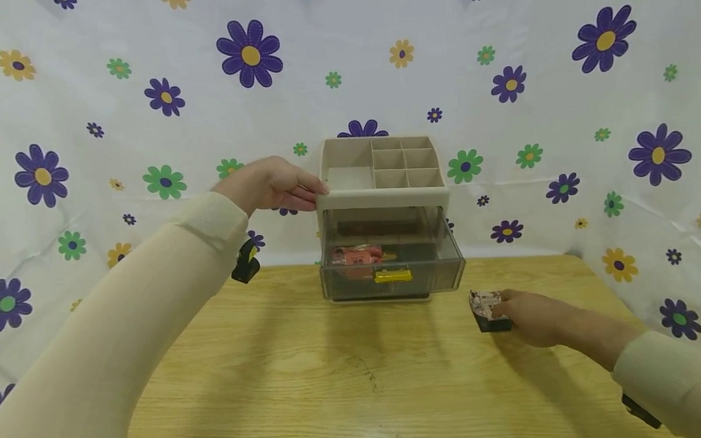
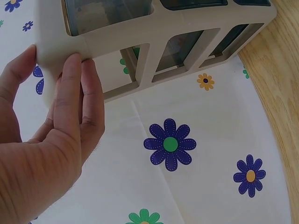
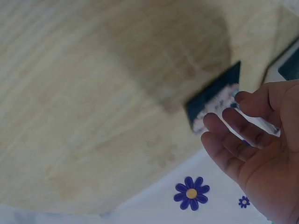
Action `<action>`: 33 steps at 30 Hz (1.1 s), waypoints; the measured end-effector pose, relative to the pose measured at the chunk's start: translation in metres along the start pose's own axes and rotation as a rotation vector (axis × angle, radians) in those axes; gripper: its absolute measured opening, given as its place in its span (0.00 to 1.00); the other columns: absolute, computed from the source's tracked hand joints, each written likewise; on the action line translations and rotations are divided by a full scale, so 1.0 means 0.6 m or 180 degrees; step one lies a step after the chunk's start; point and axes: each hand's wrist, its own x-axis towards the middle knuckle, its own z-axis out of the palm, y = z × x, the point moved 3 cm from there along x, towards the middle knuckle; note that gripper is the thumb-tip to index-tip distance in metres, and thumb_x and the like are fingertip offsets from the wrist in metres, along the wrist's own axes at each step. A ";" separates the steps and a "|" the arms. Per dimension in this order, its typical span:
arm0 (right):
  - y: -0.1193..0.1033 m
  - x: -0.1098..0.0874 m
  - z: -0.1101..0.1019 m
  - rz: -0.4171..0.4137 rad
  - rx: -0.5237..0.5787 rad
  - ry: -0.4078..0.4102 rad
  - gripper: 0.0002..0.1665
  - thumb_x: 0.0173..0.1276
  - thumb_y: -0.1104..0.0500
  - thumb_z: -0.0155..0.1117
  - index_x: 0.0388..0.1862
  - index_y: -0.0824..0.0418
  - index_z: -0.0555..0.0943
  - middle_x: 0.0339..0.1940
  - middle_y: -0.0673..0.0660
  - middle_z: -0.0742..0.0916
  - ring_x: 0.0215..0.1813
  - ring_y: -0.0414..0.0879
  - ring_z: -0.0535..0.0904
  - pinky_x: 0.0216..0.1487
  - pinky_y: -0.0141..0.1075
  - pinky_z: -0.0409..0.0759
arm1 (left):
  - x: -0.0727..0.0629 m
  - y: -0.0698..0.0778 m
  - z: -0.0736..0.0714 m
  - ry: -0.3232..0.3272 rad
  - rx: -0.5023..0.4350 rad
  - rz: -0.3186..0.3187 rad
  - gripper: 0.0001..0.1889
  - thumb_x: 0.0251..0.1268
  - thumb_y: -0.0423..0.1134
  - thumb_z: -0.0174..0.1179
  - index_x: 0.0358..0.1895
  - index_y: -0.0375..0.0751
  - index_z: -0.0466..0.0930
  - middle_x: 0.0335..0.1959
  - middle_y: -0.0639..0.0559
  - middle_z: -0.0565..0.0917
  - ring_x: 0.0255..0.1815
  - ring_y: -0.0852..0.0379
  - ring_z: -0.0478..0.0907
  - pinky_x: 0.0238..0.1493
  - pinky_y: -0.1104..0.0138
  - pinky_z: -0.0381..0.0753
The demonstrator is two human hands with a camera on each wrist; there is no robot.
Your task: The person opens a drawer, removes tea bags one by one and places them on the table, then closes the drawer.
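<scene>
A beige desktop drawer organizer [image 1: 384, 198] stands at the far side of the table, its clear drawer [image 1: 341, 284] pulled out. My left hand [image 1: 282, 183] grips the organizer's upper left corner; in the left wrist view, the thumb and the fingers [image 2: 70, 93] lie on either side of that corner. To the right of the drawer, my right hand [image 1: 536, 317] holds a small flat pack [image 1: 485, 304] with a printed face and a dark edge, between thumb and fingers. The right wrist view shows this pack [image 3: 215, 100] partly covered by the fingertips. Inside the drawer lies a red-pink packet [image 1: 356, 261].
The drawer has a yellow handle [image 1: 393, 276] on its front. Open compartments [image 1: 389, 158] top the organizer. Behind the wooden table [image 1: 309, 368] hangs a white flowered cloth [image 1: 332, 39].
</scene>
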 end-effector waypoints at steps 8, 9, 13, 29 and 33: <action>0.002 -0.007 0.034 -0.0044 0.0020 0.0035 0.17 0.65 0.72 0.64 0.53 0.65 0.84 0.43 0.56 0.83 0.46 0.54 0.83 0.47 0.46 0.86 | -0.004 -0.004 -0.001 0.0077 -0.0025 -0.0032 0.30 0.62 0.34 0.69 0.66 0.34 0.69 0.55 0.42 0.80 0.47 0.49 0.86 0.55 0.61 0.85; 0.003 -0.007 0.035 -0.0046 0.0029 0.0057 0.17 0.65 0.72 0.64 0.53 0.65 0.83 0.43 0.57 0.83 0.47 0.54 0.83 0.48 0.46 0.86 | -0.004 -0.004 -0.001 0.0077 -0.0021 -0.0023 0.30 0.62 0.34 0.69 0.66 0.35 0.69 0.55 0.41 0.80 0.48 0.49 0.86 0.55 0.61 0.85; 0.005 -0.003 0.034 -0.0067 -0.0026 0.0144 0.19 0.64 0.74 0.62 0.53 0.66 0.84 0.42 0.57 0.83 0.45 0.54 0.83 0.47 0.47 0.86 | -0.003 -0.003 -0.002 0.0091 -0.0009 0.0003 0.30 0.61 0.34 0.70 0.65 0.34 0.69 0.54 0.41 0.80 0.46 0.49 0.86 0.55 0.61 0.85; 0.020 0.056 0.030 -0.0002 -0.0534 0.0352 0.18 0.64 0.70 0.61 0.54 0.68 0.83 0.36 0.58 0.82 0.34 0.46 0.78 0.36 0.40 0.85 | 0.000 0.001 -0.001 0.0024 -0.0062 -0.0027 0.26 0.64 0.31 0.66 0.64 0.30 0.69 0.43 0.43 0.82 0.38 0.52 0.85 0.61 0.58 0.81; 0.029 0.071 0.031 0.0115 -0.0585 0.0236 0.23 0.62 0.71 0.62 0.58 0.70 0.81 0.42 0.63 0.82 0.39 0.52 0.81 0.40 0.43 0.86 | 0.001 0.000 -0.001 0.0046 -0.0077 -0.0021 0.26 0.65 0.31 0.66 0.63 0.31 0.70 0.43 0.43 0.82 0.38 0.53 0.85 0.63 0.57 0.80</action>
